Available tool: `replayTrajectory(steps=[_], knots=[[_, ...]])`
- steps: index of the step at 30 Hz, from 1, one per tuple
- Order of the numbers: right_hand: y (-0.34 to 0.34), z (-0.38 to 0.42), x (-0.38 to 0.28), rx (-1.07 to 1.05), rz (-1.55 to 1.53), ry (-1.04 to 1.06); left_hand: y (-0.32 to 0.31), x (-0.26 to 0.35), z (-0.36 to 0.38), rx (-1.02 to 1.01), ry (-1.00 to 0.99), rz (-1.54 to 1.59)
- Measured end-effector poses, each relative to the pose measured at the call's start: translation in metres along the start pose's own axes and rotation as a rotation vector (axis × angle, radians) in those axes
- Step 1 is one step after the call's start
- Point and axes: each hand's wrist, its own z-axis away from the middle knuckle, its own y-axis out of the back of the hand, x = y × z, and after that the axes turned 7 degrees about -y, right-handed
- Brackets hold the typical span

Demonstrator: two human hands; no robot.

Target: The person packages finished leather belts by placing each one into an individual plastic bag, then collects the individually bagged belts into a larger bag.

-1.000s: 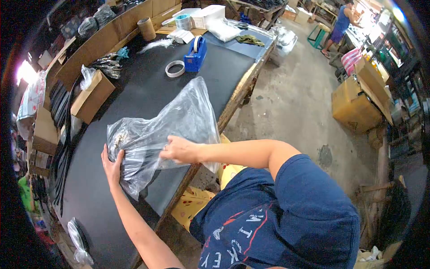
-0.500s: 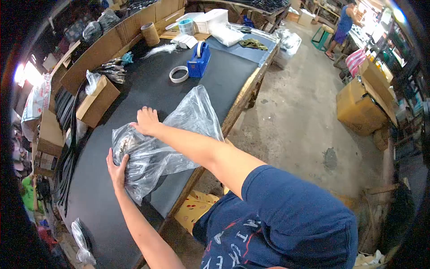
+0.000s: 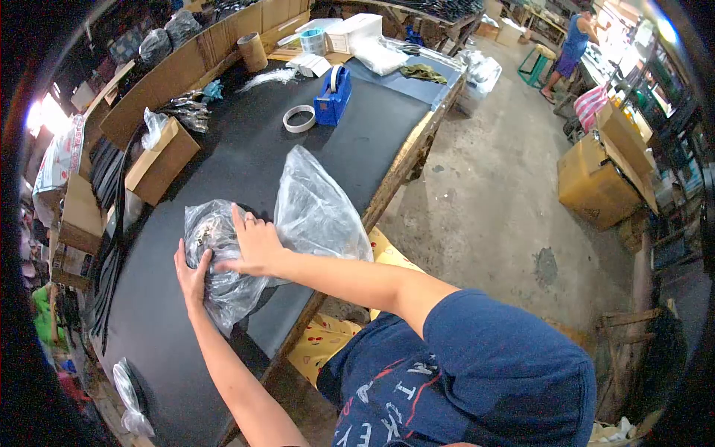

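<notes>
A large clear plastic bag (image 3: 316, 205) lies on the dark tabletop (image 3: 387, 112). Its left part bulges around shiny contents (image 3: 211, 232) that I cannot make out clearly. My left hand (image 3: 192, 277) rests against the left side of this bulge, with thumb and fingers apart. Lying over the bulge's right side, my right hand (image 3: 257, 244) has its index finger stretched out and its thumb spread. The bag's loose end fans out to the right, partly under my right forearm.
A blue tape dispenser (image 3: 333, 97) and a white tape roll (image 3: 299, 118) stand beyond the bag. Left is a small cardboard box (image 3: 162, 162); a wrapped clear bundle (image 3: 132, 398) lies near the bottom left. Across the aisle, a person (image 3: 575, 46) stands near a large carton (image 3: 603, 179).
My right hand has moved down and right from the bulge's top edge onto its right side. The bag's loose part has shifted left at its top and spread flatter.
</notes>
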Motion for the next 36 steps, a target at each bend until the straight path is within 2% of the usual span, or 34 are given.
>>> replayTrajectory(steps=[2,4,6,8,13,15,19,21,25,36], knots=[[-0.007,0.01,0.005,0.012,-0.037,0.03,-0.001,-0.005,-0.001,0.001,-0.003,0.009],[0.007,0.026,0.006,-0.01,-0.023,0.153,-0.001,-0.004,-0.001,0.006,-0.005,-0.016],[0.008,0.033,0.006,-0.052,-0.039,0.165,0.001,0.0,0.0,0.001,0.004,-0.011],[0.01,0.039,0.008,-0.04,0.116,0.224,0.0,0.003,0.0,-0.005,0.011,-0.003],[-0.007,0.036,0.001,0.116,0.066,0.139,0.0,-0.002,0.0,-0.005,0.015,-0.001],[-0.006,0.029,-0.001,0.048,0.074,0.018,0.001,0.001,0.0,-0.003,0.025,-0.022],[-0.009,0.019,0.003,0.011,0.045,0.002,0.001,0.009,0.003,0.005,0.038,-0.008],[-0.003,0.016,0.003,-0.092,0.043,-0.069,-0.001,0.002,0.002,0.009,0.026,-0.014],[0.002,0.01,0.009,-0.159,0.035,-0.086,-0.002,-0.007,-0.002,0.003,-0.006,0.005],[-0.011,0.009,0.019,-0.075,0.04,0.026,0.002,0.0,-0.001,-0.008,-0.046,-0.03]])
